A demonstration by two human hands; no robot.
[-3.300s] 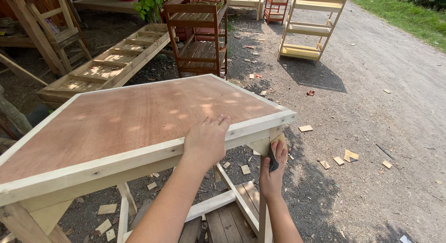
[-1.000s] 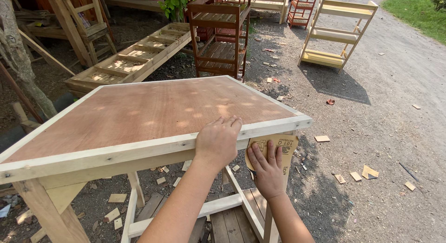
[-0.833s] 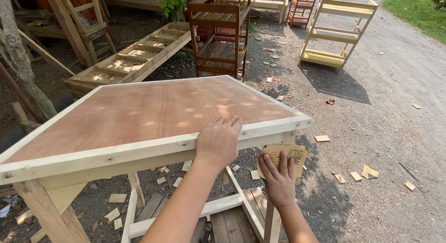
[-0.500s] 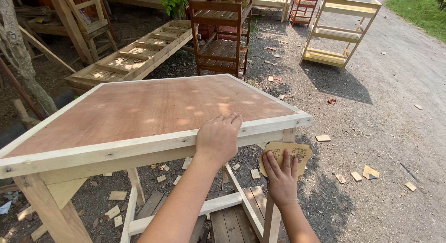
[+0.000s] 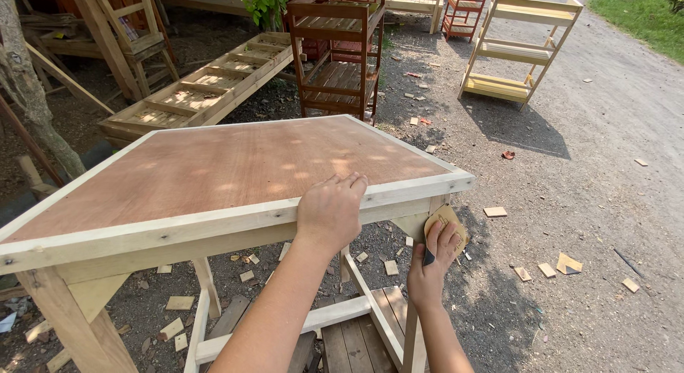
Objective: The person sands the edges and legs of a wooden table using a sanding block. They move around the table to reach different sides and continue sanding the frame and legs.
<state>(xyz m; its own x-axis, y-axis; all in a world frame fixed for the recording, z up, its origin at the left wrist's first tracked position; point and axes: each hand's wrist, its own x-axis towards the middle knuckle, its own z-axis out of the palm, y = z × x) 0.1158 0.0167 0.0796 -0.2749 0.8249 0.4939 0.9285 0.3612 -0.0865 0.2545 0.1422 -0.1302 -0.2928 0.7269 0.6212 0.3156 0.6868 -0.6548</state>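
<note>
Outdoors on gravel, my right hand (image 5: 432, 262) presses folded sandpaper (image 5: 446, 224) against the table leg (image 5: 420, 234) under the corner; my left hand (image 5: 330, 210) lies flat, bracing the table (image 5: 214, 166) edge. Risk: paper slipping off, scraping fingers on the corner.

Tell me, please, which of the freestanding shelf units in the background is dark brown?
The dark brown shelf unit directly behind the table; the right one is pale yellow.

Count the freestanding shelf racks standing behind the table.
3: a dark brown rack just past the table's far edge, a pale yellow rack at right, and a small red rack far back. Others may be hidden.
</note>
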